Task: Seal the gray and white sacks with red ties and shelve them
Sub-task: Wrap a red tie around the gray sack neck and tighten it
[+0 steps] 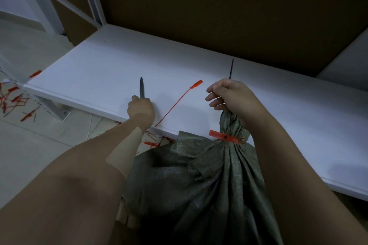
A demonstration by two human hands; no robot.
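Gray sack (199,185), neck cinched by a red tie (225,137).
Our right fingers (216,99) grip the bunched top; left fingers (135,98) clasp a dark tool (142,88).

Sack (199,195) base cut off by bottom edge. Sack mouth hidden inside right hand (231,95). Handle of dark tool (142,88) buried in left hand (140,108). Print on red tie (225,137) too small to read.
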